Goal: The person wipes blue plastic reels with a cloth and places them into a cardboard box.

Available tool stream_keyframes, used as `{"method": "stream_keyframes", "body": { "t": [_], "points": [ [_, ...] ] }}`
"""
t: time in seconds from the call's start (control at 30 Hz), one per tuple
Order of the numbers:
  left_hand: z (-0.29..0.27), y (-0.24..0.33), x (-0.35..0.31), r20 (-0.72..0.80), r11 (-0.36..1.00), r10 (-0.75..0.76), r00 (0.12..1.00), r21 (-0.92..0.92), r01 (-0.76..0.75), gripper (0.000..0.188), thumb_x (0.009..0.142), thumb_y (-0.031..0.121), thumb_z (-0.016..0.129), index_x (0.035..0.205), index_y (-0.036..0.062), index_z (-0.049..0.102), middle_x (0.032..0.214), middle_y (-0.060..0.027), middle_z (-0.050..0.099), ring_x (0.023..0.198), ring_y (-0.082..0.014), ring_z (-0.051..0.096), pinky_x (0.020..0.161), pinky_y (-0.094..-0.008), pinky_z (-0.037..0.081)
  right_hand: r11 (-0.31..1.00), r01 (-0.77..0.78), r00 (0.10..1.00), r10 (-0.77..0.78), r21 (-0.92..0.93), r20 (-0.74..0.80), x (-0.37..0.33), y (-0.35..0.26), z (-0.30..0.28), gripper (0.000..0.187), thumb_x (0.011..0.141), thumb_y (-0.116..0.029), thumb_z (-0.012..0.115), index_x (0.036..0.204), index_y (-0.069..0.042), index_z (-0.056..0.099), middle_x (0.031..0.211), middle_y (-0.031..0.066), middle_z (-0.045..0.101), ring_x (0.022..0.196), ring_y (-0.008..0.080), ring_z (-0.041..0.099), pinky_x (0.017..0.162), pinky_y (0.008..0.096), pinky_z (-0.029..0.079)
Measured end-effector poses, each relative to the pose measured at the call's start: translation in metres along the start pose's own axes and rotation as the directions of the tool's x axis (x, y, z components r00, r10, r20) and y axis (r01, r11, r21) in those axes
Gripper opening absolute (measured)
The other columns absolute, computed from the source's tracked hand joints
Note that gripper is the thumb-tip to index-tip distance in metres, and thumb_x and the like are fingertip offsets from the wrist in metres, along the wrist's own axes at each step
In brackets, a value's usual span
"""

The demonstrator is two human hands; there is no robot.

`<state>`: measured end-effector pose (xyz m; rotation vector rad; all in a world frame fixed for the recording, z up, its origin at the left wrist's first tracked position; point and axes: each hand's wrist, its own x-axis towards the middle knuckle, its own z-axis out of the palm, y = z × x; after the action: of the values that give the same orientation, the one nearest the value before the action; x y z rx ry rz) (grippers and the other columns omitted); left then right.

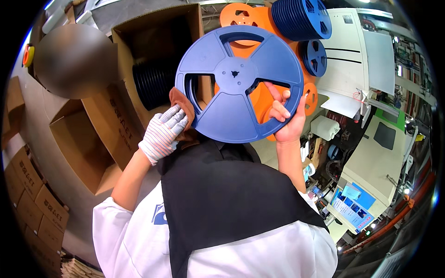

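Reel (227, 113), blue, right hand (288, 125) curled round its rim, gloved left hand (163, 132) holding brown cloth (178, 98) against it

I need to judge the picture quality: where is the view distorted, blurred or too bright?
Head view, borders: straight edges bend; head view, upper left: a round patch is blurred; head view, right: small bright spots glare; head view, middle: the blue reel looks sharp.

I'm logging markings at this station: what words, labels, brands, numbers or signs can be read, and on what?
I leave wording uncopied, but print shows here:
Open carton: large dark characters on its side.
Stacked cartons: similar dark print.
Blue-and-white sheet at right: mostly too small to read.
White shirt: blue mark.
Blue reel: no readable lettering.
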<state>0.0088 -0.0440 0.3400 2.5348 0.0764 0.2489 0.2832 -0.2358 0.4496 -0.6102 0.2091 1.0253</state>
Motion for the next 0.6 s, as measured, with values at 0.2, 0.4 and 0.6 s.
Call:
{"method": "stream_keyframes", "body": {
  "t": [0.2,0.4,0.6],
  "points": [
    [0.006,0.006,0.021,-0.109,0.996,-0.044,0.993,0.069,0.052,0.05,0.066,0.01,0.059,0.115,-0.0002,0.058,0.116,-0.0178,0.059,0.11,-0.0325,0.056,0.088,-0.041,0.046,0.996,-0.079,0.996,0.077,-0.05,-0.038,0.015,0.006,0.023,0.059,0.092,-0.054,0.041,0.112,0.0,0.052,0.138,0.0312,0.035,0.058,0.0102,0.043,0.053,0.0226,0.039],
    [0.003,0.004,0.011,-0.218,0.939,-0.126,0.968,-0.34,0.046,0.045,0.072,0.004,0.061,0.116,0.0009,0.055,0.112,-0.0195,0.06,0.103,-0.0369,0.058,0.09,-0.0398,0.047,0.876,-0.062,0.978,-0.042,-0.478,-0.203,0.032,0.007,0.069,0.069,0.094,-0.057,0.031,0.129,0.001,0.042,0.13,0.0234,0.046,0.103,0.0332,0.059,0.081,0.0374,0.052],
    [0.024,0.001,-0.023,0.207,-0.134,-0.655,0.727,-0.978,0.158,0.039,0.083,0.018,0.07,0.117,0.0041,0.056,0.107,-0.0038,0.061,0.098,-0.0148,0.059,0.086,-0.0284,0.048,0.699,0.085,0.906,-0.352,-0.71,-0.237,0.016,-0.028,0.018,0.055,0.098,-0.048,0.033,0.125,-0.002,0.046,0.132,0.0165,0.047,0.082,0.0225,0.062,0.052,0.023,0.041]
  ]
}}
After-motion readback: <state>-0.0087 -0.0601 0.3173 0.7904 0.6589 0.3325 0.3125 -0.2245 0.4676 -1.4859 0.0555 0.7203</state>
